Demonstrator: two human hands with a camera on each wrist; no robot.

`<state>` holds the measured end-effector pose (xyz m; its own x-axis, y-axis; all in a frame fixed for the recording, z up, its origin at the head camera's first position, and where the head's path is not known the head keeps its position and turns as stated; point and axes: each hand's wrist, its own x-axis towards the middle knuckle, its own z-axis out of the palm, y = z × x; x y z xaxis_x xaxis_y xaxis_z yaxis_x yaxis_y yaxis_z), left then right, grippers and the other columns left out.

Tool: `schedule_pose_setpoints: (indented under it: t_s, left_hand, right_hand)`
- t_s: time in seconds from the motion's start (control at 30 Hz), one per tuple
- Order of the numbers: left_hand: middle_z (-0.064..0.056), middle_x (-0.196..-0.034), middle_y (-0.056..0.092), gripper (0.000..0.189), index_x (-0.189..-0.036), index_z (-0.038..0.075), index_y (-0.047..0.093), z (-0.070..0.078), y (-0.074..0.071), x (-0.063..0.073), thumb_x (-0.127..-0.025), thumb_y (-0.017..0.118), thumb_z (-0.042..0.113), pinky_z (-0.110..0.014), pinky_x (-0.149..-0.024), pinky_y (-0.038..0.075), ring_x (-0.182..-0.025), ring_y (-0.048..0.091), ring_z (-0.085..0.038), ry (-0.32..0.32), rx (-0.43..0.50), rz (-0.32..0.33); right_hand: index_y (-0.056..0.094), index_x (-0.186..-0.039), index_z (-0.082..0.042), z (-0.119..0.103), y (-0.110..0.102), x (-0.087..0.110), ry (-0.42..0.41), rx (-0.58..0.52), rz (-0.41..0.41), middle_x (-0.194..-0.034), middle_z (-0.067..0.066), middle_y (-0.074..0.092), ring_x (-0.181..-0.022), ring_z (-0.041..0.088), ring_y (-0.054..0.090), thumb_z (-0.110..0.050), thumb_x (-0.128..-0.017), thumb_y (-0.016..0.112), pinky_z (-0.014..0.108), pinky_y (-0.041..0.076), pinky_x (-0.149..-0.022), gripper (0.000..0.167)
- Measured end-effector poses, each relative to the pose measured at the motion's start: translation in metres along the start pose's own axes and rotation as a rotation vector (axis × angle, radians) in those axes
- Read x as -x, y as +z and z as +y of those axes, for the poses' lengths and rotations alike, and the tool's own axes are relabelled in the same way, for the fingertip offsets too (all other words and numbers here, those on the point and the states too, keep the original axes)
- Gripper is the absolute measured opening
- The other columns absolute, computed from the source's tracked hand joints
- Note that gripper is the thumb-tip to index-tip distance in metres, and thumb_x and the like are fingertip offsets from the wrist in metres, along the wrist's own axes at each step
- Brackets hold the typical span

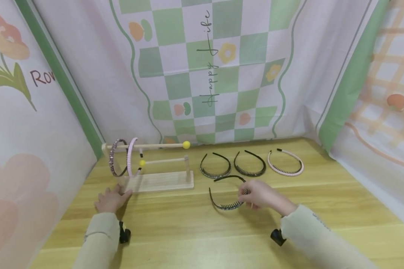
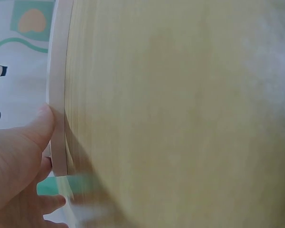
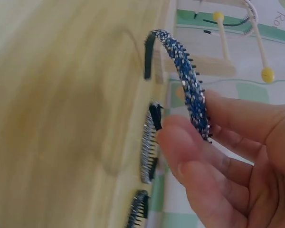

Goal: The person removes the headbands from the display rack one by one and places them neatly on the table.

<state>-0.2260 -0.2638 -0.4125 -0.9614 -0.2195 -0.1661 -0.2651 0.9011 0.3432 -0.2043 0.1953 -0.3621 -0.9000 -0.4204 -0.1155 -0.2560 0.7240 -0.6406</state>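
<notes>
In the head view, my right hand point(image 1: 260, 194) pinches a blue glittery headband point(image 1: 229, 206) by its right side, its teeth showing along the inner edge. The right wrist view shows thumb and fingers on the headband's sparkling blue band point(image 3: 186, 71). My left hand point(image 1: 111, 200) holds the near left corner of a wooden headband stand point(image 1: 159, 182). In the left wrist view, the thumb lies on the stand's pale base point(image 2: 58, 85), with the fingers around its end. A dark beaded headband point(image 1: 112, 158) and a pink headband point(image 1: 129, 157) hang on the stand's upper rod.
Behind the right hand lie a silver-dark headband point(image 1: 215, 175), a black headband point(image 1: 254, 173) and a pink toothed headband point(image 1: 287, 173) in a row. Yellow balls cap the stand's upper rod point(image 1: 161, 146) and lower rod point(image 1: 165, 161). Printed curtains point(image 1: 202, 74) enclose the wooden table point(image 1: 188, 235).
</notes>
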Motion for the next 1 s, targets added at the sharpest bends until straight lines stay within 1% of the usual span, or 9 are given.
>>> schedule_pose_setpoints:
  t_s: [0.13,0.27,0.5,0.8,1.0]
  left_hand:
    - [-0.039,-0.139,0.014,0.082,-0.143,0.003,0.024,0.0,0.0,-0.001,-0.089,0.036,0.064,-0.07,-0.091,0.02,-0.118,0.016,-0.062,0.004,0.0,0.003]
    - [-0.039,-0.138,0.015,0.082,-0.143,0.003,0.024,0.001,0.0,0.0,-0.089,0.036,0.063,-0.07,-0.09,0.021,-0.117,0.018,-0.062,0.003,-0.003,0.005]
    - [-0.038,-0.138,0.016,0.083,-0.143,0.004,0.023,0.0,0.0,-0.001,-0.088,0.034,0.065,-0.07,-0.089,0.023,-0.117,0.019,-0.062,0.007,-0.012,0.008]
    - [-0.038,-0.137,0.018,0.084,-0.143,0.005,0.023,-0.003,0.002,-0.003,-0.087,0.034,0.067,-0.07,-0.089,0.023,-0.117,0.02,-0.061,-0.004,-0.013,0.008]
    - [-0.039,-0.139,0.015,0.084,-0.143,0.004,0.023,-0.002,0.002,-0.002,-0.087,0.034,0.067,-0.071,-0.09,0.021,-0.118,0.017,-0.062,-0.002,-0.015,0.003]
  right_hand:
    - [0.063,-0.081,-0.008,0.002,0.011,0.001,-0.008,-0.059,-0.052,-0.056,0.007,0.058,-0.045,0.018,0.055,-0.011,-0.086,0.064,0.034,0.05,-0.043,0.006]
    - [0.064,-0.082,-0.008,0.005,0.026,-0.001,-0.018,-0.087,-0.084,-0.053,0.004,0.057,-0.042,0.016,0.054,-0.011,-0.086,0.063,0.032,0.049,-0.04,0.006]
    - [0.065,-0.079,-0.009,0.003,0.046,-0.007,-0.066,-0.108,-0.099,-0.049,0.002,0.057,-0.04,0.014,0.054,-0.01,-0.086,0.063,0.031,0.048,-0.039,0.007]
    - [0.064,-0.077,-0.008,-0.001,0.054,-0.013,-0.072,-0.121,-0.092,-0.049,0.003,0.056,-0.039,0.014,0.054,-0.009,-0.086,0.063,0.028,0.047,-0.038,0.009]
    - [0.062,-0.076,-0.008,0.001,0.056,-0.015,-0.048,-0.125,-0.092,-0.05,0.004,0.057,-0.04,0.015,0.054,-0.009,-0.086,0.063,0.028,0.047,-0.038,0.009]
